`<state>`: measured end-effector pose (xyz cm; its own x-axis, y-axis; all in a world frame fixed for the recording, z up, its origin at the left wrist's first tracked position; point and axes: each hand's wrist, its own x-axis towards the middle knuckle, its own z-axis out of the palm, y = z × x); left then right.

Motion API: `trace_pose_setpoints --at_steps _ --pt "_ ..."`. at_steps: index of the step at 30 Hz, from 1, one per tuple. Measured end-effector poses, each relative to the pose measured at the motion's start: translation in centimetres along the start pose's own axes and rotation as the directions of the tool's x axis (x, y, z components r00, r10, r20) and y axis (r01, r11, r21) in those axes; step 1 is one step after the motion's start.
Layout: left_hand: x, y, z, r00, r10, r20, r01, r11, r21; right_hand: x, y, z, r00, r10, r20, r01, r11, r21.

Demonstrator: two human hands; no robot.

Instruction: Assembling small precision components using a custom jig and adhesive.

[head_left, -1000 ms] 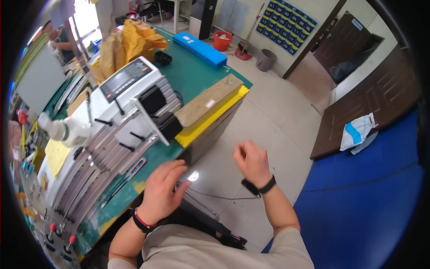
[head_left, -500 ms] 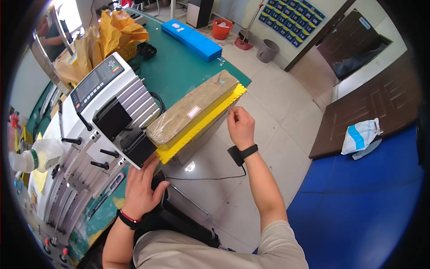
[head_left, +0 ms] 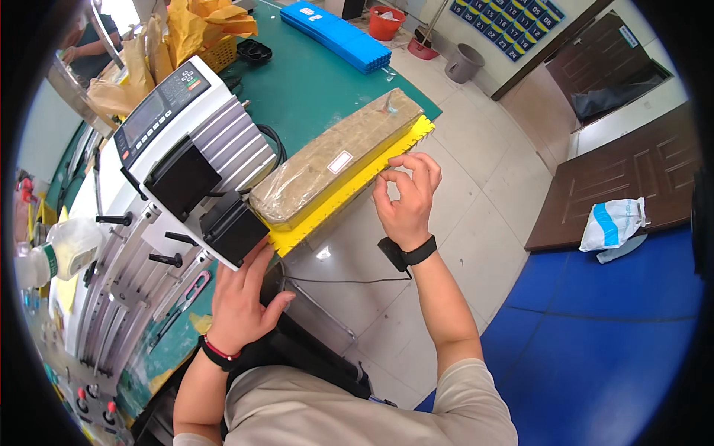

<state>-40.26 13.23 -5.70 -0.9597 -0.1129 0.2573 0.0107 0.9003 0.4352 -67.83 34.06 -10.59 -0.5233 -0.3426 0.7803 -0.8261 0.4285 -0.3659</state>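
Observation:
My left hand (head_left: 242,301) lies with its fingers stretched out at the lower edge of a white and grey machine (head_left: 175,141) with a keypad and screen. Its fingertips are partly hidden near a black block (head_left: 232,229) on the machine. My right hand (head_left: 407,197) is raised beside a notched yellow strip (head_left: 349,189), its thumb and index finger brought together in a pinch and the other fingers loosely bent. Whatever might be between those fingertips is too small to tell. A long brown tape-wrapped package (head_left: 338,156) with a white label runs along the yellow strip.
On the green table (head_left: 312,97) are a stack of blue plastic pieces (head_left: 335,36), yellow paper bags (head_left: 197,30), a pink-handled tool (head_left: 195,288) and a white bottle (head_left: 74,245). A cable (head_left: 349,281) hangs from my right wrist device. A white bag (head_left: 611,224) is at the right.
My right hand has loosened from a tighter closed shape, its outer fingers lifting away. My left hand remains at the machine's edge. The whole view has shifted slightly.

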Motion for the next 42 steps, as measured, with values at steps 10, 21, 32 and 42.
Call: trace_pose_setpoints --at_steps 10,21,32,42 --pt "-0.2 0.4 -0.1 0.994 0.066 -0.085 -0.064 0.998 0.018 -0.7 -0.4 0.7 0.989 0.145 -0.029 -0.14 0.983 0.121" --pt "-1.2 1.2 0.3 0.982 0.074 -0.176 -0.086 0.994 -0.062 -1.1 -2.4 -2.8 0.987 0.161 -0.013 -0.157 0.976 0.151" --pt "-3.1 2.8 1.8 0.962 0.235 -0.137 -0.254 0.956 -0.149 -19.5 0.2 -17.2 -0.124 0.699 0.704 -0.978 -0.205 0.032" --pt "-5.2 6.6 -3.2 0.968 0.216 -0.127 -0.241 0.941 -0.238 -9.7 -11.0 -20.4 0.926 0.211 0.314 -0.218 0.976 -0.012"
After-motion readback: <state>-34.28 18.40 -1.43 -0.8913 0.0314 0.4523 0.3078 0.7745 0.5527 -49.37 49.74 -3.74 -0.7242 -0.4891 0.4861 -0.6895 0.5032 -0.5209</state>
